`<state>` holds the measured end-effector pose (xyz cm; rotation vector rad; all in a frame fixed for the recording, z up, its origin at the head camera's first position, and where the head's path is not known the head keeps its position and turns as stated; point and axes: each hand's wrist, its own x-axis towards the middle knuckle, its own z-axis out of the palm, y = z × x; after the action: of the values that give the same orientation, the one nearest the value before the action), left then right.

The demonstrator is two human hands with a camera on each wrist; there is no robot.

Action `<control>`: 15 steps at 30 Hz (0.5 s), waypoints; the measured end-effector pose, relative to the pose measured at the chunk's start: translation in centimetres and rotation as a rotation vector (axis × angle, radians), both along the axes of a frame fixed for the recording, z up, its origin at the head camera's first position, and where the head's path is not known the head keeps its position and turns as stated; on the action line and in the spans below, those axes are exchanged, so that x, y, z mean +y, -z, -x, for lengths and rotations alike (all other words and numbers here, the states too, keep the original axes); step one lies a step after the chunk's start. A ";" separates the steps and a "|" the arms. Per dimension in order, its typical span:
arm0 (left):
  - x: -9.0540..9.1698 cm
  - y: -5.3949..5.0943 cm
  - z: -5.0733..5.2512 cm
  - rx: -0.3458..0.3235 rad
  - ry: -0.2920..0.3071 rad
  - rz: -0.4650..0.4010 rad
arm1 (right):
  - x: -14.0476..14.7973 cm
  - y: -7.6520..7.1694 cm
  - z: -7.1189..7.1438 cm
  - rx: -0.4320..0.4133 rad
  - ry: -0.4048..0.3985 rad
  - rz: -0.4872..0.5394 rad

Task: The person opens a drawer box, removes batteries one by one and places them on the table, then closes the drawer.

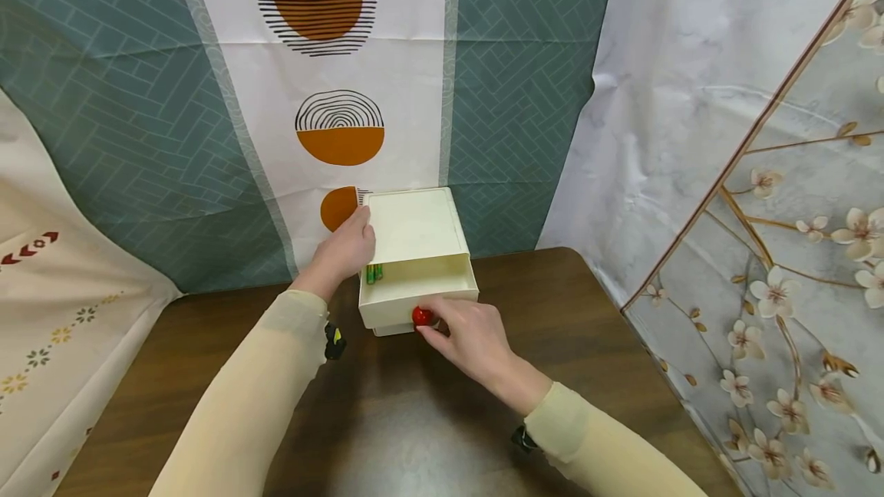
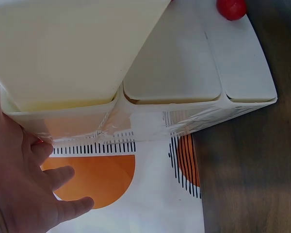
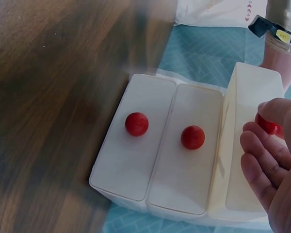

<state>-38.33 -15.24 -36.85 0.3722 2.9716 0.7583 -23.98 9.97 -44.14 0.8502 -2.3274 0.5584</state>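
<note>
A small white drawer cabinet [image 1: 414, 225] stands against the back cloth. Its top drawer [image 1: 418, 304] is pulled partway out. Inside, at the drawer's left end, lie small green cylinders [image 1: 374, 274] that look like batteries. My right hand [image 1: 473, 332] pinches the red knob [image 3: 266, 124] of that drawer between thumb and finger. At the cabinet's upper left, my left hand [image 1: 347, 245] rests against the side; its fingers [image 2: 60, 177] are spread in the left wrist view. Two lower drawers, the middle [image 3: 184, 170] and the bottom [image 3: 131, 155], are closed, each with a red knob.
Beneath the cabinet is a dark brown wooden table [image 1: 428, 420]. A green and white cloth with orange circles [image 1: 511, 98] hangs behind it. Flowered cloth [image 1: 760, 328] lines the right side, and a cream patterned cloth [image 1: 62, 313] the left.
</note>
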 end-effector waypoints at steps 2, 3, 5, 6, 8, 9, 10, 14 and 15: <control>0.0 0.0 0.0 0.008 0.000 0.003 | 0.0 0.0 -0.1 -0.002 -0.002 -0.002; 0.1 0.1 0.1 0.011 -0.001 0.004 | 0.0 0.0 -0.2 -0.002 -0.003 -0.002; 0.1 0.1 0.1 0.014 -0.003 0.002 | 0.1 0.0 -0.3 0.001 -0.004 -0.001; 0.1 0.1 0.1 0.014 -0.003 0.003 | 0.1 0.0 -0.4 0.002 -0.005 0.001; 0.1 0.1 0.0 0.015 -0.001 0.002 | 0.1 0.1 -0.5 0.007 -0.009 0.004; 0.1 0.1 0.0 0.017 -0.002 0.002 | 0.1 0.1 -0.6 0.012 -0.011 0.008; 0.1 0.0 -0.1 0.017 -0.002 0.002 | 0.1 0.1 -0.6 0.015 -0.013 0.010; 0.1 -0.1 -0.2 0.014 -0.002 0.008 | 0.1 0.2 -0.9 0.032 -0.014 0.005; 0.1 -0.1 -0.2 0.013 -0.002 0.010 | 0.1 0.2 -1.0 0.035 -0.013 0.003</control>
<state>-38.12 -15.12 -36.77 0.3750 2.9866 0.7440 -22.98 10.10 -44.33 0.8670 -2.2906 0.5484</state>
